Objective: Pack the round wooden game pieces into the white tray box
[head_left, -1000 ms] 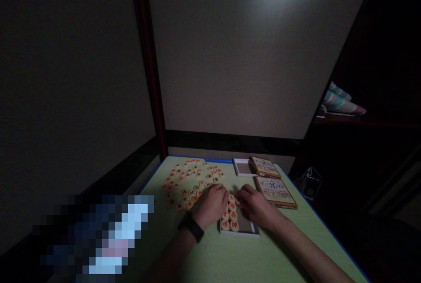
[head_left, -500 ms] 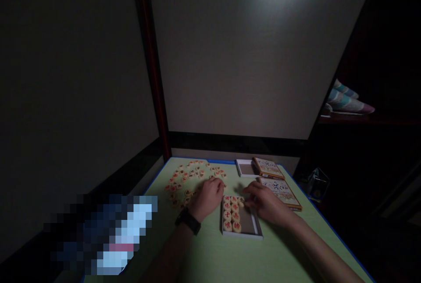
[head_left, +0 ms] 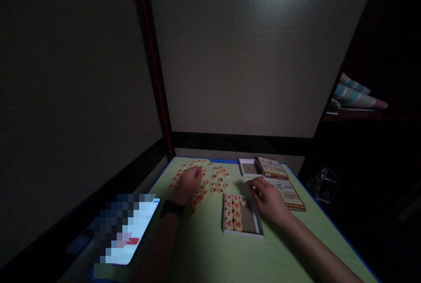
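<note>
Round wooden Chinese chess pieces point(head_left: 219, 185) with red or black characters lie scattered over the far left of the table. Above them is my left hand point(head_left: 190, 183), its fingers curled together; whatever they may hold is hidden. A shallow white-rimmed box tray point(head_left: 249, 221) sits in front of me. Two columns of red-marked pieces point(head_left: 237, 206) fill its left side, and one black-marked piece point(head_left: 242, 199) tops a third column. My right hand point(head_left: 267, 195) hovers over the tray's right edge, fingers bent but apart, with no piece visible in them.
Two printed box lids point(head_left: 286, 191) lie at the right of the green table point(head_left: 210, 256), the farther one beside a second white tray point(head_left: 249, 167). A lit phone or tablet screen point(head_left: 141, 226) stands at the left edge. Walls rise behind and left.
My left hand has moved left and away from the tray, over the scattered pieces. My right hand has drawn slightly back from the black-marked piece, which lies in the tray.
</note>
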Demonstrator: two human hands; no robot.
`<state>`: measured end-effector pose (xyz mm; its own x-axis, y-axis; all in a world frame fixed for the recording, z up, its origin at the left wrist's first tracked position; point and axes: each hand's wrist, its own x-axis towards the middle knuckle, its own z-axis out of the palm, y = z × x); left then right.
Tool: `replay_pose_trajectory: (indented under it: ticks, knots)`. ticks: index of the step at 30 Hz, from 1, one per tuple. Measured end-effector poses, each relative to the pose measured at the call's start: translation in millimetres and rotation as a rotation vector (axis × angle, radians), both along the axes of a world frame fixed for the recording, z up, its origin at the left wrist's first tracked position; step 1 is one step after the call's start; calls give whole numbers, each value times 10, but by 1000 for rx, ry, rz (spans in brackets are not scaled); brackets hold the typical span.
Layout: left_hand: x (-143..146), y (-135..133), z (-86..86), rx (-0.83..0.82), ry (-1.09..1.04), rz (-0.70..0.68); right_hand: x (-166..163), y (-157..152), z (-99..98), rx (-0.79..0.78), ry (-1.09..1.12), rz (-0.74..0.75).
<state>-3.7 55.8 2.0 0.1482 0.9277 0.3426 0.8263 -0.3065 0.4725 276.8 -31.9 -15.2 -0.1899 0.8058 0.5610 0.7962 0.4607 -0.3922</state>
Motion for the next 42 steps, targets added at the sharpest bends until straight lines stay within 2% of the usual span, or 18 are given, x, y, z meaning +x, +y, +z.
replay_pose_trajectory:
  ticks: [1,3,6,11,15,28,31,36,42]
  knots:
    - [-100,28,14,0,21,44,3,4,-7,12,5,2]
    - [-283,58,31,-32,70,45,8,7,-15,29,8,11]
    - [-469,45,33,-123,129,-30,6,6,-24,24,0,21]
    - [-532,-13,42,-318,212,-118,-10,8,-48,0,-14,24]
    - [-506,-37,65,-423,197,-146,-15,9,-47,-3,-6,25]
    - [-452,-30,14,-367,187,-94,12,22,-11,-23,15,8]
    - [-454,-39,28,-362,188,-96,6,1,16,-70,-8,5]
    - [-457,-46,40,-346,189,-107,-60,-82,85,-206,-111,122]
    - [-457,-50,39,-348,176,-111,-81,-72,14,-247,-179,106]
